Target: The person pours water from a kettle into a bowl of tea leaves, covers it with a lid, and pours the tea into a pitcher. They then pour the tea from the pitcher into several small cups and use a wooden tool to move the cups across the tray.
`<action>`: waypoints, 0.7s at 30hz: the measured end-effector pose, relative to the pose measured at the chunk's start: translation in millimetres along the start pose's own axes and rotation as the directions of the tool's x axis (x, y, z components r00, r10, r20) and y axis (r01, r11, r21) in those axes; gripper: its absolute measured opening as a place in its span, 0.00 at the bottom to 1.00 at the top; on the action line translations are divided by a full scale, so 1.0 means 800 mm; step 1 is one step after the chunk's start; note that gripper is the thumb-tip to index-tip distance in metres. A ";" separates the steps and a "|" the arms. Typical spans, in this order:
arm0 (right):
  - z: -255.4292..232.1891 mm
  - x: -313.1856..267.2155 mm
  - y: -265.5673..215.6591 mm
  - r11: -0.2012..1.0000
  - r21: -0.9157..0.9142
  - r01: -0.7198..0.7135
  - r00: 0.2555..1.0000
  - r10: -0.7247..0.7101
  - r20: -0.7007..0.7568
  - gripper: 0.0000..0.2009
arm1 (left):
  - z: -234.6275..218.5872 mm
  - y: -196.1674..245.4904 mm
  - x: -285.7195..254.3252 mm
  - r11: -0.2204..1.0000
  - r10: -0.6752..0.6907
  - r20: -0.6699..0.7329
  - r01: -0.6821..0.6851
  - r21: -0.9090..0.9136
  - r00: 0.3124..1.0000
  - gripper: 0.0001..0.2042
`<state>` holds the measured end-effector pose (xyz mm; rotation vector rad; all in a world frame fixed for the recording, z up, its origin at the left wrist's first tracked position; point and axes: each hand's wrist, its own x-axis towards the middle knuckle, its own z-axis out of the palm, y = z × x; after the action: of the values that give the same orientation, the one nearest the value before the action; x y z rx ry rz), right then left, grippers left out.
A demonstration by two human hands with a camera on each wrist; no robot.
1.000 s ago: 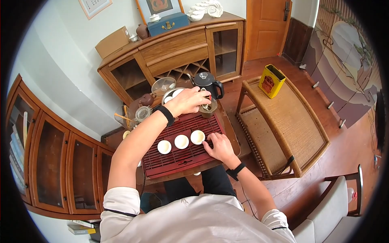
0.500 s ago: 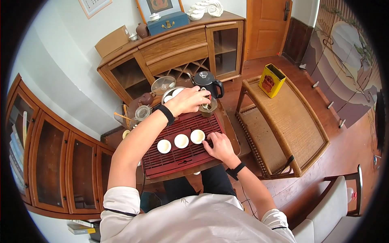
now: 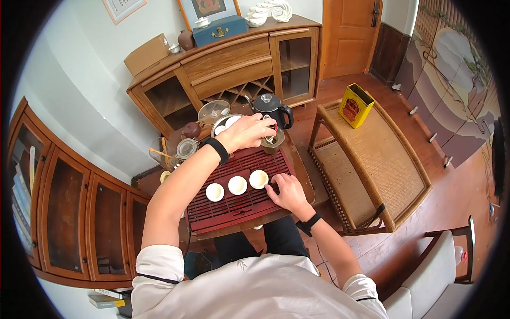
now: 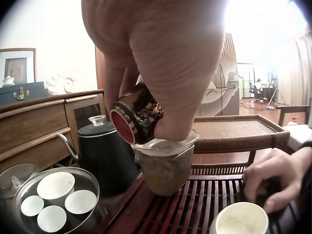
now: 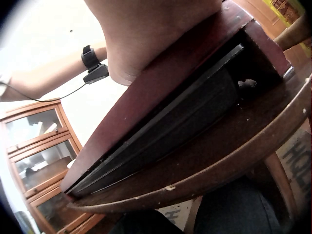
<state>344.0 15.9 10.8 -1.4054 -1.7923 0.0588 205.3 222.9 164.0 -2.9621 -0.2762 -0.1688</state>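
Observation:
My left hand (image 3: pixel 247 132) grips a small ornate dark cylinder (image 4: pixel 139 114) with raised metal-like decoration and a red end, tipped on its side. It is right over the rim of a faceted glass vessel (image 4: pixel 165 170) at the back right of the slatted red tea tray (image 3: pixel 234 212). Part of the cylinder is hidden by the hand. Resting at the tray's right edge, my right hand (image 3: pixel 290 195) has loosely bent fingers and holds nothing; its fingertips are close beside the rightmost of three white cups (image 3: pixel 258 179).
A black kettle (image 3: pixel 271 109) stands behind the glass vessel. To its left sit a metal pot (image 4: pixel 92 180) of white cups, a glass lid (image 3: pixel 214 112) and a clasped glass jar (image 3: pixel 187 149). Right of the table, a woven rattan stand (image 3: pixel 393 165) bears a yellow tin (image 3: pixel 356 106).

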 end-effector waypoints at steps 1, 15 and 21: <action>0.000 0.000 0.000 1.000 0.003 0.000 1.000 0.000 0.001 0.13 | 0.000 0.000 0.000 1.000 -0.006 0.005 0.006 0.004 1.000 0.22; -0.003 0.001 -0.003 1.000 -0.001 -0.006 1.000 0.006 0.009 0.13 | 0.001 -0.001 0.000 1.000 -0.005 0.011 0.005 -0.021 1.000 0.23; 0.000 0.000 -0.001 1.000 -0.002 -0.003 1.000 0.003 0.002 0.13 | -0.002 0.001 0.001 1.000 -0.013 0.021 0.013 -0.012 1.000 0.23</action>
<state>343.6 15.5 11.0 -1.4097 -1.7927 0.0605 205.7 222.2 165.8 -2.9761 -0.2978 -0.1421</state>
